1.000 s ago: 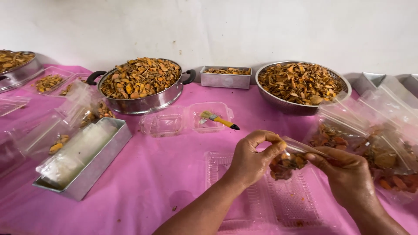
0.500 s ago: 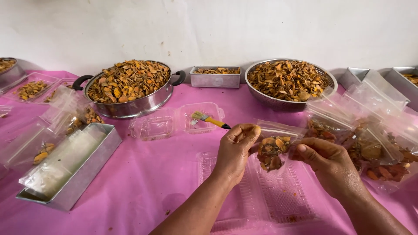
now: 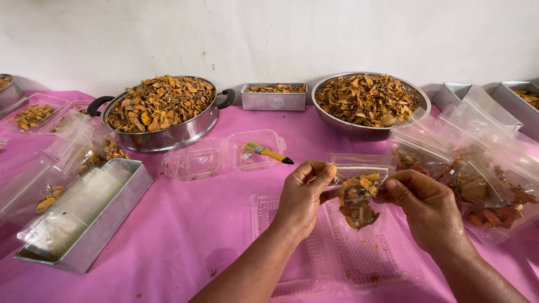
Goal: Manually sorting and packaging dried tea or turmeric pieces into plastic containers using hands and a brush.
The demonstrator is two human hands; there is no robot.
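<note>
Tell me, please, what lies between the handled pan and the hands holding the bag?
In the head view, an open clear clamshell box with a yellow-handled brush across it lies between the pan and the hands, on pink cloth.

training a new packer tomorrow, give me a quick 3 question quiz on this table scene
1. True or false: both hands grip one small clear bag of dried orange-brown slices.
2. What lies across the open clear clamshell box behind the hands? A) a spoon B) a small yellow-handled brush C) scissors
3. What colour is the table cover?

Key
1. True: the left hand and the right hand pinch its upper corners.
2. B
3. Pink
</note>
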